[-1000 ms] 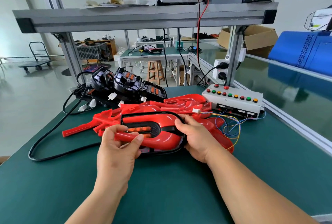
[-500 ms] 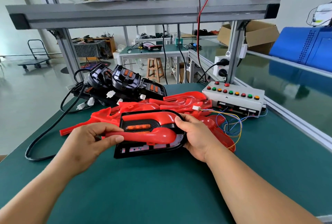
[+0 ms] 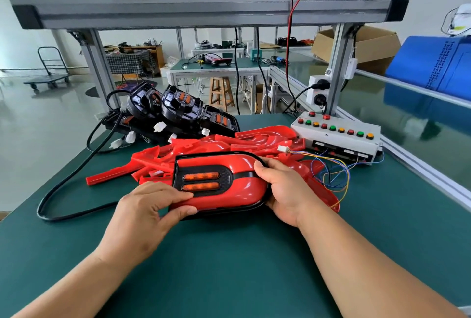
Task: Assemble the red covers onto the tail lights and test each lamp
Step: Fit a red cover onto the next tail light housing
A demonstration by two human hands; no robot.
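Observation:
A black tail light with a red cover point(image 3: 229, 191) on it lies on the green table in front of me, its two orange lenses facing up. My left hand point(image 3: 145, 213) pinches the cover's lower left edge between thumb and fingers. My right hand point(image 3: 285, 190) grips the lamp's rounded right end. Behind it lies a pile of loose red covers point(image 3: 204, 149). Several bare black tail lights point(image 3: 175, 111) with white plugs stand at the back left.
A white test box point(image 3: 339, 136) with coloured buttons sits at the back right, its thin coloured wires point(image 3: 334, 172) and white plug point(image 3: 283, 149) trailing toward my right hand. A black cable point(image 3: 66, 182) loops on the left. An aluminium frame shelf point(image 3: 204, 6) spans overhead.
The red cover has dropped down flat onto the black housing. My left hand moved right, closer to the lamp's lower left edge. The right hand kept its hold.

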